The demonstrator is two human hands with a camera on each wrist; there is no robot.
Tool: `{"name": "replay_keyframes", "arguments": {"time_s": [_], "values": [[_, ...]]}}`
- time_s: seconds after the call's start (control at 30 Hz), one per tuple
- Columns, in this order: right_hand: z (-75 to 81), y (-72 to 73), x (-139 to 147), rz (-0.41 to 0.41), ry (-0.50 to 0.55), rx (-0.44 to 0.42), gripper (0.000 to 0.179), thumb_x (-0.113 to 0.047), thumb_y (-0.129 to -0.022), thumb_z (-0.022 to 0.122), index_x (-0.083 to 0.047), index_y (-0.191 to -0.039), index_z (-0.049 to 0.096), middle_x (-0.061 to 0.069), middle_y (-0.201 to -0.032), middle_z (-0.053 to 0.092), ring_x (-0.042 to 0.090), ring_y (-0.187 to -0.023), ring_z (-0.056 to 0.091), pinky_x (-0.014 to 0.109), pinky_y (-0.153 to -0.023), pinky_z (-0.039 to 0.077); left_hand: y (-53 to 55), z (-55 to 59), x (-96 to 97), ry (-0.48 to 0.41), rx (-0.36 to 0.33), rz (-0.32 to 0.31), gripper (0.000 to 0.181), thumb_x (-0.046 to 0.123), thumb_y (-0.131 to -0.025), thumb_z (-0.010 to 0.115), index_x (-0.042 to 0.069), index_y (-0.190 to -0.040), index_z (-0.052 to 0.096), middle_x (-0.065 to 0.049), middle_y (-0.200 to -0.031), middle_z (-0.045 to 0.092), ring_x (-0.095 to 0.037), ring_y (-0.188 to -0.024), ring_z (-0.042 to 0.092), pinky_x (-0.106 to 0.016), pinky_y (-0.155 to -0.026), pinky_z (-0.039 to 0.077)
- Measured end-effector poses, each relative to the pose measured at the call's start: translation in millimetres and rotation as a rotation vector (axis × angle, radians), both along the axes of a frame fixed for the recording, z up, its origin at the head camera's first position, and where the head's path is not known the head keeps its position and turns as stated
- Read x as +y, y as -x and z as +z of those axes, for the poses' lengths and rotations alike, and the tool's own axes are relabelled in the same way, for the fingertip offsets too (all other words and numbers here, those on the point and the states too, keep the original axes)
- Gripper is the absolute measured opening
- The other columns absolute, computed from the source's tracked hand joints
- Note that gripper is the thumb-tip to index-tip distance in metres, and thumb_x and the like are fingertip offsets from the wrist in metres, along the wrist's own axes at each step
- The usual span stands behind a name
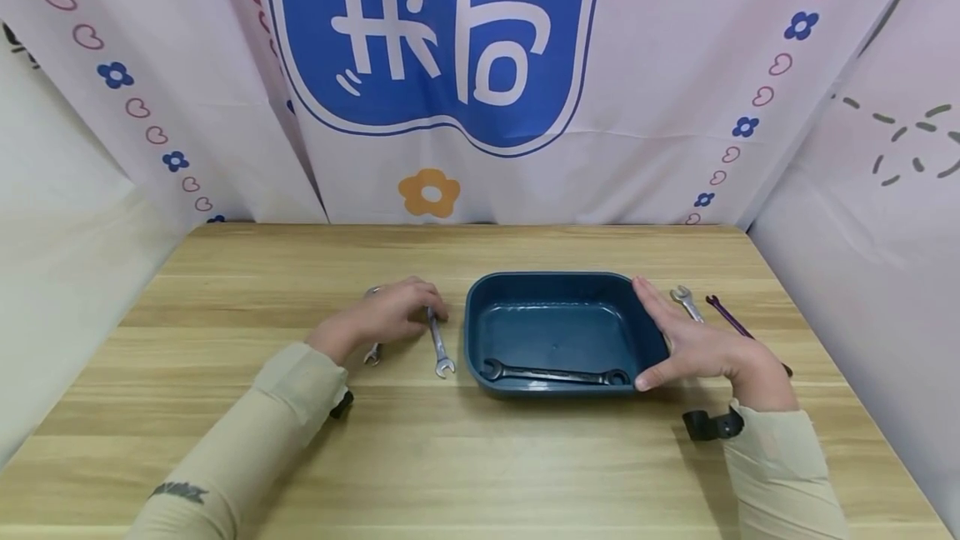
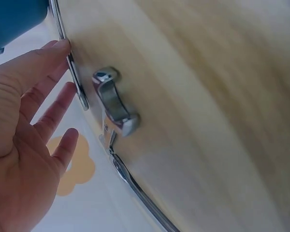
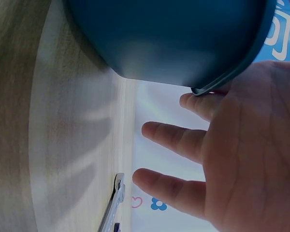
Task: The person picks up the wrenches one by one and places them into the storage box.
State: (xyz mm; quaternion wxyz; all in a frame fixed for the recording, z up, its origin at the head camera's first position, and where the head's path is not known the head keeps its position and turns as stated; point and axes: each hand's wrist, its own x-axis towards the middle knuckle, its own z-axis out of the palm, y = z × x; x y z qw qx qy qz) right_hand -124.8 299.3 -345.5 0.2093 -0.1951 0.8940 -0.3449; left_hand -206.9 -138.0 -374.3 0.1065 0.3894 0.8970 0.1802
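Observation:
My left hand [image 1: 393, 311] pinches the upper part of a silver wrench [image 1: 438, 348] between thumb and fingers; its open-ended head points toward me on the table. A second silver wrench [image 1: 373, 352] lies partly hidden under that hand, its open end [image 2: 113, 101] large and blurred in the left wrist view. With spread, straight fingers, my right hand [image 1: 701, 348] touches the right end of a dark blue tray [image 1: 555, 327], thumb at the near corner and index finger at the far one. Along the tray's near side lies a black wrench [image 1: 551, 374].
Right of the tray, a silver wrench [image 1: 685, 301] and a dark purple wrench [image 1: 729, 317] lie partly behind my right hand. Another metal shaft [image 2: 147, 200] shows in the left wrist view. A printed white cloth [image 1: 637, 165] hangs at the wooden table's [image 1: 480, 473] back edge.

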Motion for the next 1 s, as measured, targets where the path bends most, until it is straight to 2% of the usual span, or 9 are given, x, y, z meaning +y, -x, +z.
{"name": "replay_keyframes", "arguments": {"time_s": [0.1, 0.27, 0.4, 0.63, 0.83, 1.0], "values": [[-0.7, 0.0, 0.2, -0.001, -0.002, -0.001, 0.139, -0.029, -0.07, 0.091, -0.009, -0.158, -0.015, 0.023, -0.164, -0.016, 0.049, -0.15, -0.011, 0.075, -0.113, 0.004, 1.4, -2.5, -0.8, -0.001, -0.011, 0.008, 0.026, 0.005, -0.086, 0.074, 0.011, -0.111, 0.073, -0.002, -0.114, 0.069, -0.021, -0.111, 0.059, -0.043, -0.102, 0.049], [-1.0, 0.4, 0.4, -0.003, -0.009, 0.001, 0.139, -0.03, -0.069, 0.091, -0.009, -0.158, -0.014, 0.023, -0.164, -0.016, 0.049, -0.15, -0.011, 0.075, -0.112, 0.004, 3.1, -4.7, -3.2, -0.028, -0.016, -0.004, 0.02, 0.006, -0.086, 0.075, 0.011, -0.105, 0.074, 0.0, -0.103, 0.07, -0.015, -0.096, 0.061, -0.035, -0.089, 0.053], [-1.1, 1.1, 0.5, -0.005, -0.012, -0.001, 0.139, -0.03, -0.069, 0.091, -0.01, -0.158, -0.014, 0.022, -0.165, -0.016, 0.049, -0.15, -0.011, 0.075, -0.112, 0.004, 4.6, -5.3, -4.1, -0.052, -0.054, -0.006, 0.013, 0.006, -0.086, 0.075, 0.011, -0.098, 0.075, 0.001, -0.096, 0.069, -0.011, -0.087, 0.061, -0.031, -0.081, 0.054], [-1.0, 0.9, 0.6, -0.007, -0.006, -0.003, 0.139, -0.03, -0.069, 0.091, -0.01, -0.158, -0.014, 0.022, -0.164, -0.016, 0.049, -0.15, -0.011, 0.075, -0.112, 0.004, 5.7, -3.3, -1.5, -0.039, -0.107, -0.01, 0.006, 0.007, -0.087, 0.073, 0.012, -0.091, 0.074, 0.004, -0.089, 0.064, -0.01, -0.081, 0.057, -0.027, -0.076, 0.053], [-0.3, 1.1, 0.8, 0.002, 0.011, -0.005, 0.138, -0.028, -0.07, 0.09, -0.009, -0.157, -0.015, 0.022, -0.164, -0.018, 0.048, -0.15, -0.013, 0.076, -0.112, 0.002, 5.3, -1.3, -0.8, 0.04, -0.149, -0.014, 0.011, 0.004, -0.081, 0.07, 0.014, -0.083, 0.067, 0.004, -0.085, 0.057, -0.01, -0.076, 0.051, -0.023, -0.068, 0.046], [-0.3, 0.9, 0.7, 0.003, 0.017, -0.009, 0.138, -0.028, -0.07, 0.09, -0.008, -0.157, -0.016, 0.022, -0.164, -0.018, 0.048, -0.15, -0.014, 0.075, -0.112, 0.001, 5.6, -2.6, -0.3, 0.123, -0.133, -0.01, 0.015, 0.005, -0.076, 0.07, 0.018, -0.08, 0.063, 0.005, -0.085, 0.054, -0.01, -0.075, 0.049, -0.023, -0.067, 0.041]]}}
